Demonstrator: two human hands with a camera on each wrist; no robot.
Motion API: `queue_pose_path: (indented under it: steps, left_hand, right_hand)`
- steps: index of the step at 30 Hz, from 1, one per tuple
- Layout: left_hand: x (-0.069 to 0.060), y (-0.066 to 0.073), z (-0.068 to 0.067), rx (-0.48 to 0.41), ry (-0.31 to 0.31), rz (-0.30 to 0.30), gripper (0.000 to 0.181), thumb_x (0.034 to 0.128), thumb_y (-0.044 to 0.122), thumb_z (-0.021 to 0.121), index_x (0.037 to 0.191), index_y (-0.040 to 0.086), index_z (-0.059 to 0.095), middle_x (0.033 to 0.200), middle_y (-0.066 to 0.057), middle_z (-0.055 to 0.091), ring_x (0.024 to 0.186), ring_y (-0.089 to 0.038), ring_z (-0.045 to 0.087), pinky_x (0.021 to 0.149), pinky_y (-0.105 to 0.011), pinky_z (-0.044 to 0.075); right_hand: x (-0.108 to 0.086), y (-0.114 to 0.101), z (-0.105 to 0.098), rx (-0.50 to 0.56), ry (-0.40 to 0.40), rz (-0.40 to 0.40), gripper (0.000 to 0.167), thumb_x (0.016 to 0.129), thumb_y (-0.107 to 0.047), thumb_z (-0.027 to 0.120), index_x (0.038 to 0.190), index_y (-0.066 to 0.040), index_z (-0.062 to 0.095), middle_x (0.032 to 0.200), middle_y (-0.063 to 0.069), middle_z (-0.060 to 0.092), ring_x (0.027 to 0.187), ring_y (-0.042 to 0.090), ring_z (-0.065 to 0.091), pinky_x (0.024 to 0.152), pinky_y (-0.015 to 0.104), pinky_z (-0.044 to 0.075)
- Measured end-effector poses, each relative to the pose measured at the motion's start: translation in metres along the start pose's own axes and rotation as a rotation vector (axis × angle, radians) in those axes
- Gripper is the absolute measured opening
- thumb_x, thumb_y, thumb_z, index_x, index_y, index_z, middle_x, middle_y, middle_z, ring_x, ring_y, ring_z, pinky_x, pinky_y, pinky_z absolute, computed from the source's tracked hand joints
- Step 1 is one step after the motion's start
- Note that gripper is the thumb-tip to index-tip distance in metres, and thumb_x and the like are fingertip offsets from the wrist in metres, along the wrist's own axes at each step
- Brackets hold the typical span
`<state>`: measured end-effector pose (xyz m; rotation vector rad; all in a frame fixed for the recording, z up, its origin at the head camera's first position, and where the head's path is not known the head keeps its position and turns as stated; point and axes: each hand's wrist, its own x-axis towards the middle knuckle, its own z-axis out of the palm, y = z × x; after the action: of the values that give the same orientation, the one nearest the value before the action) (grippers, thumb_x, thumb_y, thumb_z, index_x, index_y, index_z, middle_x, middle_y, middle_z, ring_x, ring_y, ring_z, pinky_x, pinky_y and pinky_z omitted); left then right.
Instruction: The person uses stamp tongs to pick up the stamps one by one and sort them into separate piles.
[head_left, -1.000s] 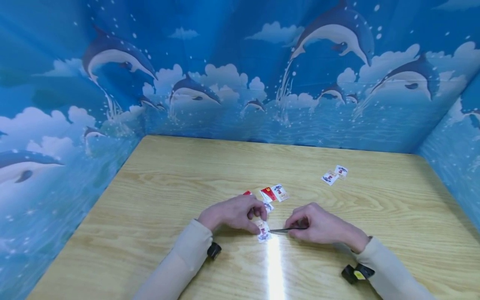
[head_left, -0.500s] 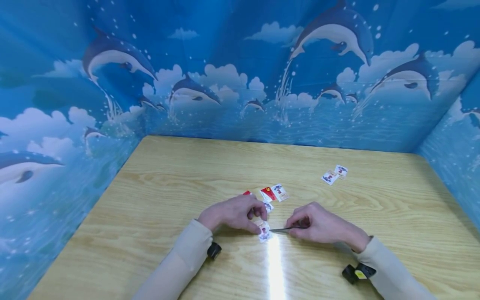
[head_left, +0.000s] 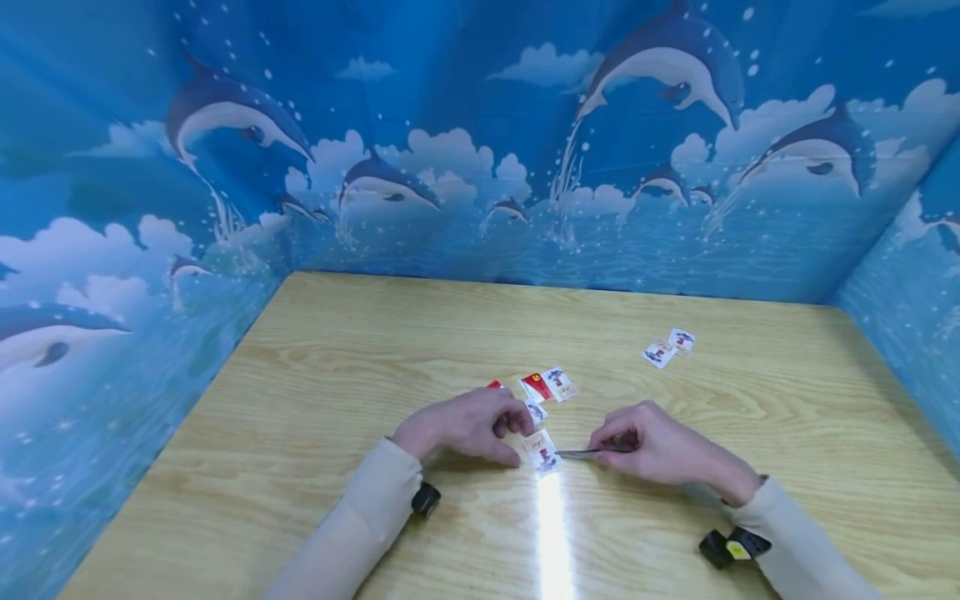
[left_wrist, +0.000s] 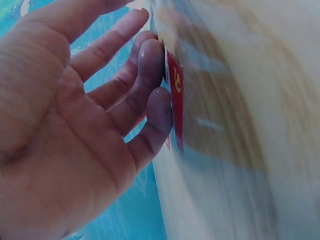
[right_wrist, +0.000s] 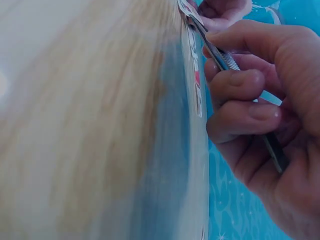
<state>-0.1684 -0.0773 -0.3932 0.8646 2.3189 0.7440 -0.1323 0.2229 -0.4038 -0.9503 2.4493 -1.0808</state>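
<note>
My right hand [head_left: 660, 446] grips a pair of metal tweezers [right_wrist: 212, 50] between thumb and fingers. Their tips meet the right edge of a small white picture card [head_left: 543, 452]. My left hand [head_left: 468, 423] is just left of that card, palm turned inward, fingers loosely bent and holding nothing. In the left wrist view its fingertips are by a red card [left_wrist: 176, 90] with a yellow emblem; whether they touch it I cannot tell. Behind the left fingers a white picture card [head_left: 536, 413] is partly covered.
Beyond the hands, a red card [head_left: 536, 387] lies against a white picture card [head_left: 559, 384]. Two more picture cards [head_left: 659, 354] overlap toward the back right. A dolphin-print cloth [head_left: 450, 183] borders the wooden table [head_left: 360, 333], and a bright reflection crosses its front.
My right hand and the tweezers have shifted right, and the white card at their tips has moved with them, away from my left thumb. My left hand has barely moved.
</note>
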Motion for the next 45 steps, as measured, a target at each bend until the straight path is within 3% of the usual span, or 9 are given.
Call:
queue_pose_path:
  steps: [13,22,31,38,45]
  left_hand:
    - [-0.004,-0.002,0.000,-0.040,0.014,0.020,0.028,0.0850,0.023,0.084,0.109,0.021,0.070,0.108,0.008,0.065,0.098,-0.008,0.059,0.089,-0.021,0.049]
    - [-0.007,-0.003,-0.001,-0.082,0.031,-0.025,0.030,0.0854,0.022,0.083,0.112,0.024,0.069,0.107,0.010,0.065,0.097,-0.008,0.060,0.087,-0.022,0.050]
    - [-0.006,-0.007,0.000,-0.097,0.082,0.008,0.032,0.0862,0.019,0.081,0.116,0.019,0.069,0.107,0.007,0.066,0.094,-0.007,0.062,0.084,-0.022,0.052]
    - [-0.005,-0.006,-0.002,-0.064,0.132,0.018,0.031,0.0871,0.020,0.080,0.116,0.018,0.070,0.105,0.005,0.066,0.094,-0.009,0.062,0.082,-0.022,0.052]
    - [-0.003,-0.006,-0.002,-0.058,0.145,0.032,0.029,0.0875,0.020,0.080,0.115,0.017,0.071,0.104,0.004,0.066,0.092,-0.009,0.062,0.081,-0.022,0.052]
  right_hand:
    - [-0.015,0.010,-0.012,0.020,0.077,0.027,0.011,0.090,-0.012,0.076,0.101,-0.013,0.080,0.087,-0.005,0.073,0.065,-0.002,0.052,0.054,0.021,0.046]
    - [-0.023,0.015,-0.021,-0.011,0.131,0.030,0.012,0.090,-0.010,0.076,0.102,-0.013,0.080,0.088,-0.004,0.073,0.061,-0.003,0.047,0.052,0.021,0.042]
    - [-0.029,0.026,-0.030,0.002,0.177,0.073,0.014,0.090,-0.009,0.076,0.103,-0.011,0.079,0.095,0.003,0.077,0.059,-0.002,0.050,0.050,0.022,0.044]
    - [-0.032,0.034,-0.035,0.017,0.212,0.093,0.013,0.091,-0.007,0.074,0.104,-0.008,0.079,0.098,0.009,0.078,0.067,0.001,0.063,0.057,0.024,0.053]
    - [-0.034,0.042,-0.045,0.028,0.231,0.176,0.014,0.093,-0.008,0.073,0.106,-0.007,0.078,0.101,0.011,0.078,0.071,0.003,0.067,0.060,0.025,0.055]
